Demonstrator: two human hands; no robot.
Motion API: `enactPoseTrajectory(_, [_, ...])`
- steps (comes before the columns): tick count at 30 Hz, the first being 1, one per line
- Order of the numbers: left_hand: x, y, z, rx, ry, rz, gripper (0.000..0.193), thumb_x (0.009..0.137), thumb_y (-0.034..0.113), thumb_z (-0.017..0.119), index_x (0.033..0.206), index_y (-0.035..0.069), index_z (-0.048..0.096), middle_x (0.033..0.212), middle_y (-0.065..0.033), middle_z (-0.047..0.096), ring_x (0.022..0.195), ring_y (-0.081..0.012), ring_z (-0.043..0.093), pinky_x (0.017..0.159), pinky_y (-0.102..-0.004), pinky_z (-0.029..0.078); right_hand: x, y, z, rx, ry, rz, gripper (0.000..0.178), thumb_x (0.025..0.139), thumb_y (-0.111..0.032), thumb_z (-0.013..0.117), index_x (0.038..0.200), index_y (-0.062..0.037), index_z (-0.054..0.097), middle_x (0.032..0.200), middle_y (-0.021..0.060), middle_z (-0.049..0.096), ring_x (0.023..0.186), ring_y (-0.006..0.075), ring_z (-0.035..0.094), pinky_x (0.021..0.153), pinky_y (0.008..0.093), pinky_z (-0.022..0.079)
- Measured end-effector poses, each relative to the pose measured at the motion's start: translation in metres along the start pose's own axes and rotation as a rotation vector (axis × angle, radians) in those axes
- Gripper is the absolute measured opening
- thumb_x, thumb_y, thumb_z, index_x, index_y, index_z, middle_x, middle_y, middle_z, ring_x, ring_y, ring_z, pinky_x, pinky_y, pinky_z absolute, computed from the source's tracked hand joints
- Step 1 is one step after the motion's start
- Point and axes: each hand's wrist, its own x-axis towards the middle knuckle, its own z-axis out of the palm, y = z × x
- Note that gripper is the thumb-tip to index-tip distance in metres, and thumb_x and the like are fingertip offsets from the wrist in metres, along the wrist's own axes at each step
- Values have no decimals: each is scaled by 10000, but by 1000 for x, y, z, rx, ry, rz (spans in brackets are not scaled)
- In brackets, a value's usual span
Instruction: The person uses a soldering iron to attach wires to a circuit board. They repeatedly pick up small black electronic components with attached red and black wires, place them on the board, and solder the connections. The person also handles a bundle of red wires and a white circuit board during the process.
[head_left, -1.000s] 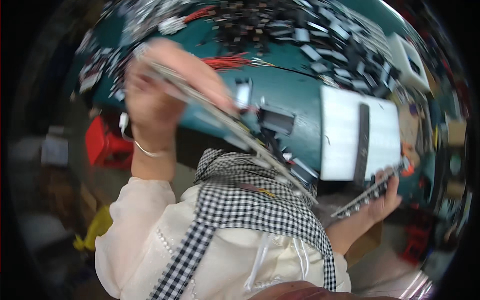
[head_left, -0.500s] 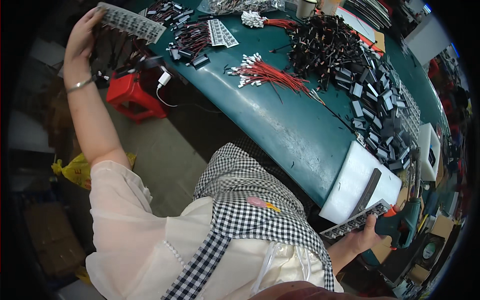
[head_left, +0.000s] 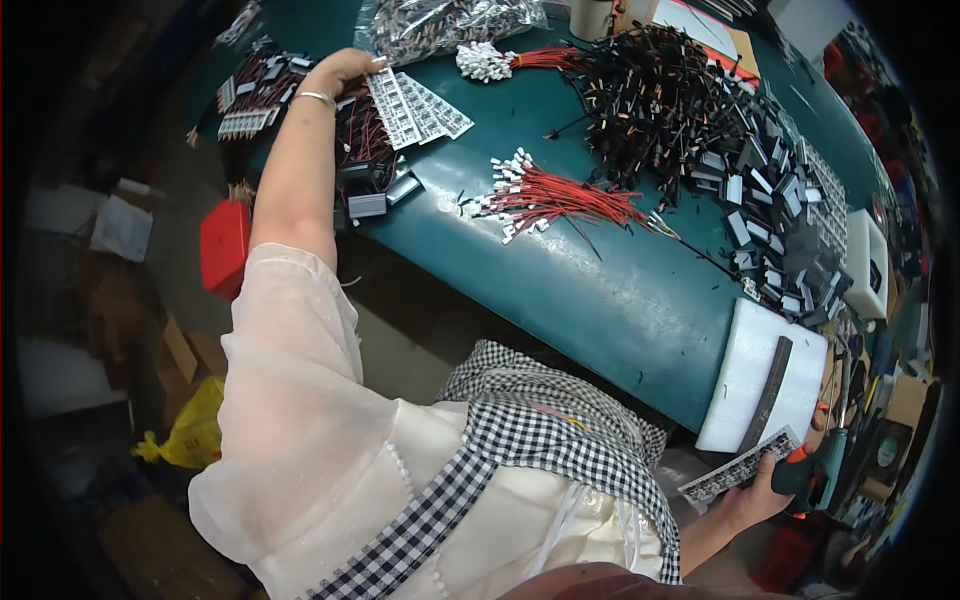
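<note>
My left hand (head_left: 350,68) stretches to the far left of the table, its fingers closed on the top end of a white circuit board panel (head_left: 395,112). That panel lies against a fan of similar circuit board panels (head_left: 445,112). Under and beside my left forearm lie red-black wires with dark rectangular housings (head_left: 368,204). Low on the right, my right hand (head_left: 757,497) grips another circuit board panel (head_left: 735,472), tilted beside the front edge of a white foam block (head_left: 738,370). On the foam rests a dark flat bar (head_left: 768,390).
A bundle of red wires with white connectors (head_left: 565,197) lies mid-table. Behind it are a large heap of black wires (head_left: 650,110) and scattered dark housings (head_left: 765,225). A green tool with orange parts (head_left: 822,465) stands by my right hand. A red stool (head_left: 224,248) is at left.
My left hand has brought its circuit board panel rightward and down to the fan of panels on the table. My right hand still holds its panel. The view has shifted.
</note>
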Motion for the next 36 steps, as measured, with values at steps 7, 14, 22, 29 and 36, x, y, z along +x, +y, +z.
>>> enactPoseTrajectory(7, [-1,-3,-11,-494,7,-59,136,920,201,638,913,67,657,852,-24,673,738,-138,641,661,-264,530,-14,-5,5,-78,99,42,688,700,56,722,1332,48,448,1331,120,503,1246,250,462,1125,403,264])
enactPoseTrajectory(14, [4,-26,1,797,505,93,442,867,406,624,1116,45,677,1134,-208,662,1054,-370,628,906,-425,480,-6,-6,33,-11,18,-29,686,687,59,745,1310,61,459,1295,111,522,1196,228,492,1091,371,316])
enactPoseTrajectory(22, [-246,79,255,-52,-252,957,191,874,155,653,1019,34,674,972,-79,673,883,-166,634,786,-290,498,0,3,57,-19,-50,-46,666,644,27,842,1237,27,538,1161,78,585,1046,186,573,958,324,453])
enactPoseTrajectory(29, [-386,99,438,-283,-1156,451,109,938,129,617,919,23,602,760,-19,628,649,-81,590,585,-228,484,4,7,63,114,-213,30,527,676,43,826,1144,14,584,1016,46,649,857,115,606,735,251,495])
enactPoseTrajectory(36, [-383,111,479,-394,-932,280,141,969,115,562,886,5,585,738,-71,643,608,-120,630,564,-234,533,28,19,-41,-148,-97,-186,551,665,39,839,1146,47,569,1000,113,668,828,163,651,660,258,504])
